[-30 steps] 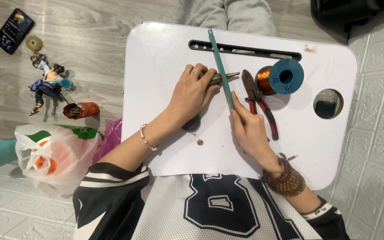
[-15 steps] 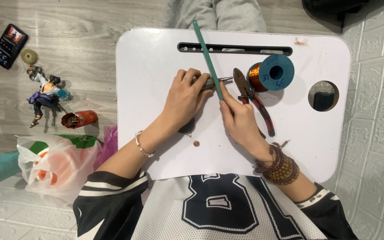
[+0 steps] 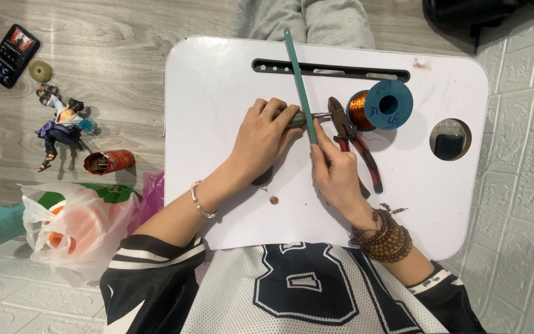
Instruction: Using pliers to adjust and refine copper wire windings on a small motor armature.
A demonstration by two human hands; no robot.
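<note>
Hands meet at the centre of the frame, over the white table (image 3: 230, 80). The left hand (image 3: 267, 133) has its fingers wrapped tight around a small dark cylindrical piece (image 3: 298, 117) with a thin metal tip poking out toward the right. The right hand (image 3: 335, 170) pinches the lower end of a long green rod (image 3: 299, 83), fingers narrow around it; the rod slants up across the cylinder toward the top of the frame.

The rod looks stiff, slim and light, best gripped low where the fingers already sit. The cylinder seems hard and small, likely to roll, so a full wrap around its body suits it.

Just right of the hands lie one pair of red-handled pliers (image 3: 356, 145) and one spool of copper wire (image 3: 378, 106) with a blue flange. One small coin-like disc (image 3: 274, 200) rests below centre. At left, on the floor: one phone (image 3: 12, 54), one figurine (image 3: 63, 127), one plastic bag (image 3: 72, 226).
</note>
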